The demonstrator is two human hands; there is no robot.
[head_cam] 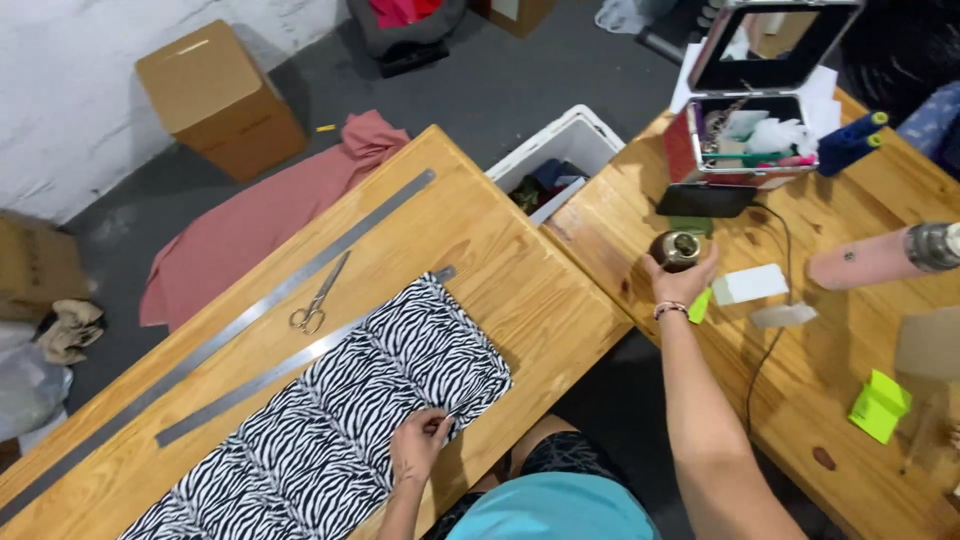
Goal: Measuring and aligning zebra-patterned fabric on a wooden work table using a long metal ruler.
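View from a head camera, looking down at 2 wooden tables set at an angle to each other.

The left hand (418, 443) rests on the near edge of a strip of zebra-print fabric (340, 420), fingers curled together and pinching the cloth at its edge. The forearm comes up from the bottom of the view.

The right hand (680, 281) reaches far forward across the gap to the right table (850, 350), arm nearly straight, a bracelet at the wrist. Its fingers wrap around the base of a small round dark cup (678, 249) that stands upright on the table, its open mouth facing up.

The fabric lies flat on the left table (500, 250). Its long axis runs diagonally, from the lower left corner of the view up toward the right, ending near the table's middle. Along its far edge lies a metal ruler (290, 365), parallel to it. A second, longer metal ruler (230, 335) lies further off, also parallel. Scissors (318, 298) sit between the 2 rulers, blades pointing up and right.

Between the tables stands a white open box (590, 135) on the floor, holding dark folded items. At the far end of the right table an open case (700, 145) with a raised lid holds mixed small supplies; what they are cannot be told. Just beside it lie 2 blue thread cones (850, 143).
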